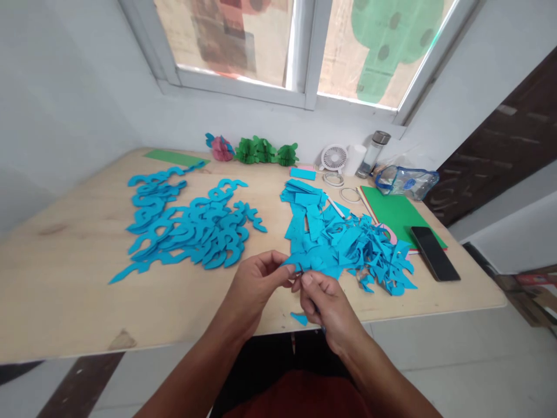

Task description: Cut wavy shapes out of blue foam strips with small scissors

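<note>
Just in front of me, over the table's near edge, my left hand (pixel 265 274) pinches a small piece of blue paper (pixel 290 262) between thumb and fingers. My right hand (pixel 324 296) is closed close beside it, thumb against the fingers. It grips what looks like a pair of scissors, mostly hidden; a dark bit shows at the fingertips and below the palm. Behind both hands spreads a heap of blue paper scraps (pixel 348 238). A pointed blue offcut (pixel 299 318) lies under the hands. Off to the left is a pile of curvy blue paper cutouts (pixel 187 232).
Along the wall stand green paper figures (pixel 263 151), a pink paper figure (pixel 223 149), a white fan (pixel 334 158) and a bottle (pixel 373 154). To the right are tape rolls (pixel 333 179), a clear pouch (pixel 407 182), green sheets (pixel 391 212) and a phone (pixel 435 253).
</note>
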Demonstrator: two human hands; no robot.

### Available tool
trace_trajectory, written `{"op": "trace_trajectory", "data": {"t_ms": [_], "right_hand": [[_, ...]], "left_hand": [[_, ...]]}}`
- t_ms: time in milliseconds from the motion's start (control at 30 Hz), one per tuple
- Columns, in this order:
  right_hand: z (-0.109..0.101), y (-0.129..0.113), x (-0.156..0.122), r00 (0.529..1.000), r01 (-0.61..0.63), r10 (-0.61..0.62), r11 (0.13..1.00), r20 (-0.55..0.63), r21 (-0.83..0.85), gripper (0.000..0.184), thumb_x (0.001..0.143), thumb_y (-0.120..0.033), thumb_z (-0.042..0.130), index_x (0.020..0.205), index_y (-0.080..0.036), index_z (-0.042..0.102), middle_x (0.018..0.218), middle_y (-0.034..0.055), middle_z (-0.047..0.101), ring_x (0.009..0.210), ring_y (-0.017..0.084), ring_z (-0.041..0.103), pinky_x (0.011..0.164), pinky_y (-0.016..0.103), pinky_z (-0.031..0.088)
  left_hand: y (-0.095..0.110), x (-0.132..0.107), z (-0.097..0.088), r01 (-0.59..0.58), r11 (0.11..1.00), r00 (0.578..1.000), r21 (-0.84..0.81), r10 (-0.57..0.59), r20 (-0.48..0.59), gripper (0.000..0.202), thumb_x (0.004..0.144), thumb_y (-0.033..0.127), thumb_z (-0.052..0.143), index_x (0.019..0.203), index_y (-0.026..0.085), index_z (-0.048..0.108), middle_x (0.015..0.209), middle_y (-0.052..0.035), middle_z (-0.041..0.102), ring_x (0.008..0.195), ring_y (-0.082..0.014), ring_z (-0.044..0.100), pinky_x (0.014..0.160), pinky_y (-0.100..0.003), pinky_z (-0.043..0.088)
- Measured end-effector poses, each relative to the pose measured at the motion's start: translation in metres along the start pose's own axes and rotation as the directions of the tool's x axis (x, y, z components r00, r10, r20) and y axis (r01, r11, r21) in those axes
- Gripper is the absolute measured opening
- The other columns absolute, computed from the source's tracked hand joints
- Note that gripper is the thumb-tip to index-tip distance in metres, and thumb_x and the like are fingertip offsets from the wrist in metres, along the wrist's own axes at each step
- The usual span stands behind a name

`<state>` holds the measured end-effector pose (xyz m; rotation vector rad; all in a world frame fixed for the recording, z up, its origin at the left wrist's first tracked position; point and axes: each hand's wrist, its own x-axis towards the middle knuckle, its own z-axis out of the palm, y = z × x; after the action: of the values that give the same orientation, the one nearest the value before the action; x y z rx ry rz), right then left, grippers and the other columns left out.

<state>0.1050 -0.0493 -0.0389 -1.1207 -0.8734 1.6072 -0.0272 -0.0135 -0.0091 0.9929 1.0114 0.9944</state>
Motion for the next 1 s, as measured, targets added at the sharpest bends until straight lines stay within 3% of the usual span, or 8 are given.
{"op": "trace_trajectory", "data": {"t_ms": [200,567,900,1000], "right_hand": [[-0.007,-0.007,-0.002,0.999,0.0,0.002,0.998,0.039,-0.056,0.037,0.079,-0.051,0.06,0.072,-0.016,0.058,0.042,-0.0103,0.031,0.038,0.005,0.017,0.037,0.021,0.01],[-0.022,-0.022,0.002,0.983,-0.069,0.095,0.985,0.157,-0.161,0.037,0.078,-0.052,0.061,0.073,-0.015,0.059,0.041,-0.0098,0.034,0.037,0.005,0.019,0.037,0.021,0.01],[-0.034,-0.036,0.007,0.96,-0.078,0.141,0.964,0.24,-0.255,0.037,0.077,-0.051,0.063,0.072,-0.015,0.06,0.041,-0.0105,0.032,0.037,0.005,0.021,0.037,0.021,0.012],[-0.035,-0.04,0.007,0.959,-0.061,0.134,0.958,0.249,-0.279,0.036,0.078,-0.05,0.062,0.075,-0.014,0.061,0.042,-0.0101,0.032,0.038,0.005,0.023,0.038,0.021,0.012]], "left_hand": [[0.006,0.002,-0.006,0.011,0.995,0.999,0.097,-0.006,-0.045,0.013,0.065,0.03,0.069,0.064,0.017,0.066,0.061,0.0004,0.061,0.059,-0.0142,0.056,0.062,-0.028,0.046],[0.023,0.006,-0.013,-0.032,0.955,0.996,0.295,0.006,0.089,0.012,0.063,0.031,0.068,0.057,0.02,0.065,0.053,0.0015,0.056,0.054,-0.0123,0.047,0.054,-0.024,0.04],[0.033,0.005,-0.012,0.008,0.926,0.988,0.378,-0.067,0.142,0.012,0.062,0.032,0.067,0.059,0.02,0.063,0.054,0.0033,0.054,0.054,-0.0119,0.047,0.055,-0.024,0.041],[0.031,0.006,-0.012,-0.011,0.934,0.991,0.357,-0.037,0.128,0.013,0.062,0.032,0.068,0.057,0.021,0.062,0.053,0.0024,0.054,0.054,-0.0126,0.046,0.054,-0.024,0.039]]}}
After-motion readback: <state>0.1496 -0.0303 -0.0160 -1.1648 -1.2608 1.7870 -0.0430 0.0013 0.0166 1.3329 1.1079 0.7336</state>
